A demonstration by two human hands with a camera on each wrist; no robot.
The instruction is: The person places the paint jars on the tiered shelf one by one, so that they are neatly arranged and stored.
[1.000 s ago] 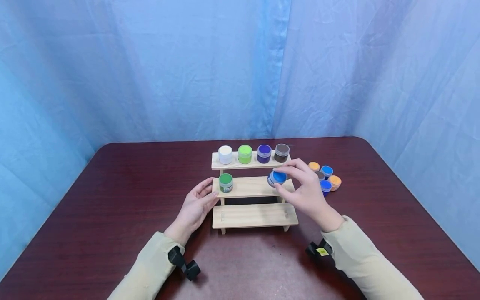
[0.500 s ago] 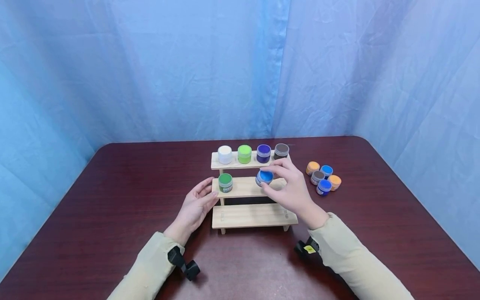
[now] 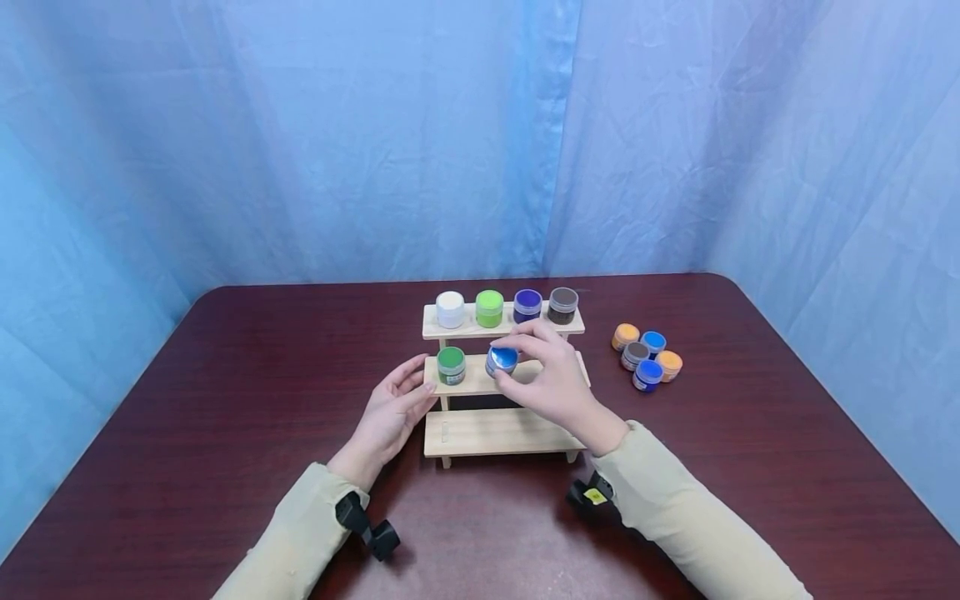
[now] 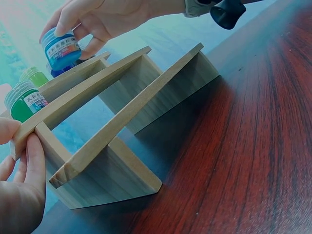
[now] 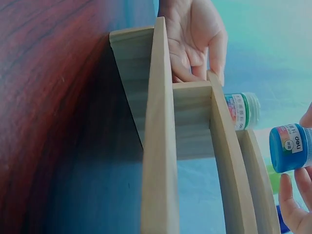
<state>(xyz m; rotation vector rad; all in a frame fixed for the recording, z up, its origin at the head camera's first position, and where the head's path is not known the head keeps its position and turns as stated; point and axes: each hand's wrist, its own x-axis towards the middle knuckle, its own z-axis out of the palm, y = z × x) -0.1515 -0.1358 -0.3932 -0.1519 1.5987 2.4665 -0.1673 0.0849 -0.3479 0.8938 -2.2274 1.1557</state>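
Blue jar (image 3: 501, 360) moved left, aloft in wrist views.

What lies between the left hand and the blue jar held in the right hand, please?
In the head view, the dark green jar stands between the left hand and the blue jar, on the middle wooden shelf.

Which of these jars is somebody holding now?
The small round blue jar pinched in the right hand: it's the only one clear of the tiered wooden rack and dark red table.
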